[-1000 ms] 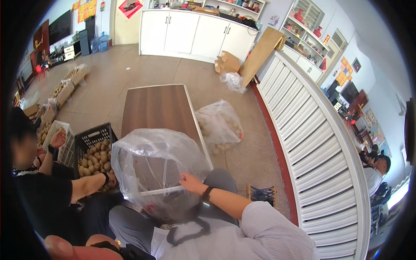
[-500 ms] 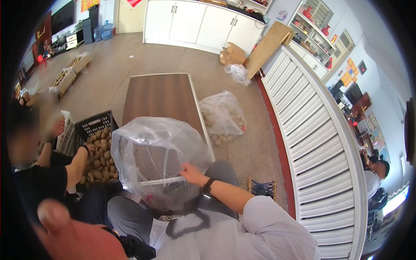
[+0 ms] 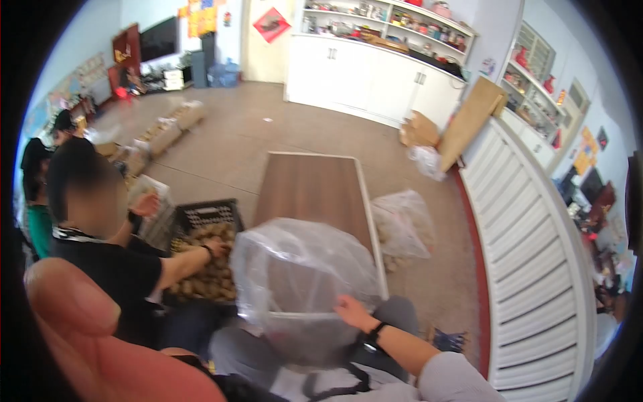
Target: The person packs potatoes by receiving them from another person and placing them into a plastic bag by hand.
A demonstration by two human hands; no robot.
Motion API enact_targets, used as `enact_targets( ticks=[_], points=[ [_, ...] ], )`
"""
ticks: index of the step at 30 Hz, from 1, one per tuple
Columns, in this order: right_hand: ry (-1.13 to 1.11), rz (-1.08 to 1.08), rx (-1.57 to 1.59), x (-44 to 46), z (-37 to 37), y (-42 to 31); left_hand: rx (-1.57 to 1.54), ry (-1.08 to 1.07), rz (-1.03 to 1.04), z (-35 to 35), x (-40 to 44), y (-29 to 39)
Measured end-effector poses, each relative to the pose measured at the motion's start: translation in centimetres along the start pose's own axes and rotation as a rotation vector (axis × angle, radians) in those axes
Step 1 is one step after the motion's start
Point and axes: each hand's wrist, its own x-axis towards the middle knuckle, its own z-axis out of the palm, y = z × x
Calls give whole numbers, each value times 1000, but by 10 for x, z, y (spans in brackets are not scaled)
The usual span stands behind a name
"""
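A large clear plastic bag (image 3: pixel 301 244) stands wide-mouthed in front of my lap, at the near end of a brown wood-grain table (image 3: pixel 311 187). My right hand (image 3: pixel 355 313), with a dark band on the wrist, is closed on the bag's near rim. Very near the lens at lower left is my left hand (image 3: pixel 94 328); a blurred thumb shows, and its other fingers are hidden. Beside the bag, a black crate (image 3: pixel 211 209) holds many brown, oval fruits or tubers (image 3: pixel 207 278).
At my left a co-worker in black (image 3: pixel 110 251) has one hand in the crate. A filled clear bag (image 3: pixel 405 224) stands on the floor right of the table. Farther right runs a white slatted railing (image 3: pixel 536 261). White cabinets (image 3: pixel 362 77) line the back.
The camera view has swung left, so everything sits farther right. My left hand appears larger and higher. The co-worker's hand has shifted over the crate's contents. My right hand still holds the bag rim.
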Motion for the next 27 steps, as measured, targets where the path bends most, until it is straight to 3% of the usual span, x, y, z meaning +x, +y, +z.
enact_targets(
  ticks=[1,2,4,6,7,9,10,11,13,27],
  points=[
    [-64,219,212,-11,-12,-25,10,25,-14,-2,4,0],
    [-83,227,187,-23,-13,-23,14,48,-31,-5,10,1],
    [53,76,45,-3,4,3,28,79,-17,-14,18,6],
    [95,-244,-139,6,0,9,32,81,-15,-19,22,8],
    [-64,19,100,-1,-5,-4,22,48,-25,-15,25,5],
    [-65,25,68,4,-2,-2,11,-4,-38,-6,30,-3],
    [168,-296,-28,12,16,28,-4,-14,-42,-1,31,-3],
    [98,-103,19,5,9,19,-15,-25,-45,3,35,-3],
    [29,42,105,-1,0,2,-13,-44,-42,11,40,7],
    [29,5,116,1,0,-2,62,-131,-62,38,4,8]
  ],
)
